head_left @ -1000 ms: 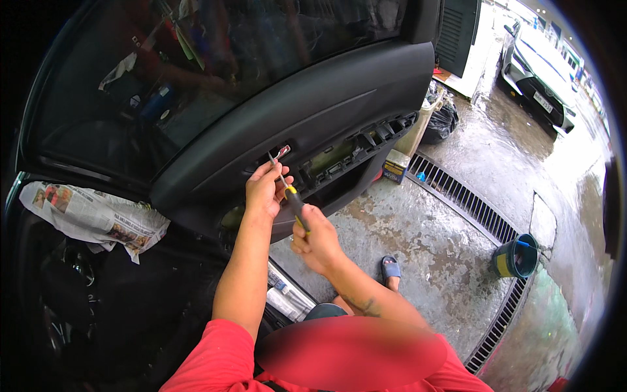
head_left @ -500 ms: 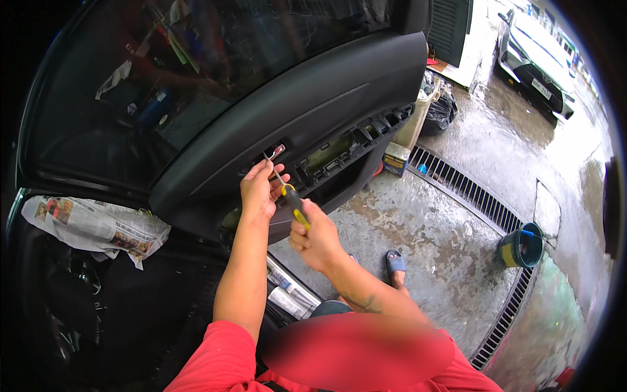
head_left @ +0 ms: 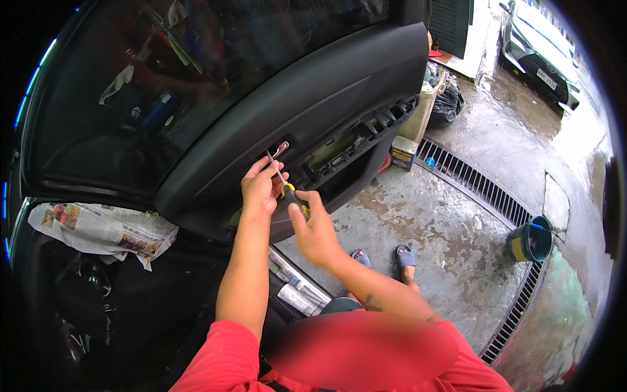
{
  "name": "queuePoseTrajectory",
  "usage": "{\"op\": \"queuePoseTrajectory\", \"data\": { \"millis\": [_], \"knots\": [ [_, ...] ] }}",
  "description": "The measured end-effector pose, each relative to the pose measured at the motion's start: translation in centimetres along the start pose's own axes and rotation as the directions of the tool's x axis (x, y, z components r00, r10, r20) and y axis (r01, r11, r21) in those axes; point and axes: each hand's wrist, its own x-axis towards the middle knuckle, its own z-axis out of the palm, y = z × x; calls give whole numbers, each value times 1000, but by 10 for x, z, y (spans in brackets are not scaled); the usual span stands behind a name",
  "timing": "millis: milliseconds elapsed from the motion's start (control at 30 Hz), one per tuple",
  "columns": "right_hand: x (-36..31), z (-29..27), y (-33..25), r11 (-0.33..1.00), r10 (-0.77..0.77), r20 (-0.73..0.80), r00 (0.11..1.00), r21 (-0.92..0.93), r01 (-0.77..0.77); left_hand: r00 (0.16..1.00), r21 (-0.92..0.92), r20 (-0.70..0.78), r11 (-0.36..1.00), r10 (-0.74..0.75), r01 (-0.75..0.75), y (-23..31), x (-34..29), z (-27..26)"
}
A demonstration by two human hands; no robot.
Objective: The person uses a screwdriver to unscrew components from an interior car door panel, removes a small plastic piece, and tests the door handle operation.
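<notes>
In my right hand (head_left: 313, 228) is the black-and-yellow handle of a screwdriver (head_left: 295, 196), with my fingers closed round it. My left hand (head_left: 260, 189) pinches the thin metal shaft close to its tip. That tip reaches the recess of the inside door handle (head_left: 281, 149), a small shiny lever on the black car door panel (head_left: 235, 137). Whether it sits in a screw cannot be made out. Right of both hands, a long opening (head_left: 339, 153) in the panel shows bare black brackets.
Newspaper (head_left: 104, 230) covers a part at the left, and more sheets (head_left: 300, 294) lie along the door sill. A drain grate (head_left: 480, 179) crosses the wet floor, with a dark bucket (head_left: 530, 240) over it. A box (head_left: 403, 152) and a black bag (head_left: 447, 106) stand beyond the door.
My right hand has turned on the screwdriver handle, its thumb now lying along it. The left hand stays at the shaft. The whole view has shifted slightly.
</notes>
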Motion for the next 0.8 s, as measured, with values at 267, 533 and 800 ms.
{"op": "queuePoseTrajectory", "data": {
  "millis": [267, 533, 800],
  "knots": [
    [9, -17, 15, 602, 446, 408, 797, 521, -604, 986, 120, -155, 992, 68, -49, -3, -6, 17],
    [8, -4, 16, 936, 217, 199, 956, 237, -262, 967, 146, -152, 973, 203, -181, -10, 4, 13],
    [24, -14, -1, 333, 324, 710, 625, 533, -778, 927, 90, -247, 959, 282, -268, -15, -1, 21]
  ]
}}
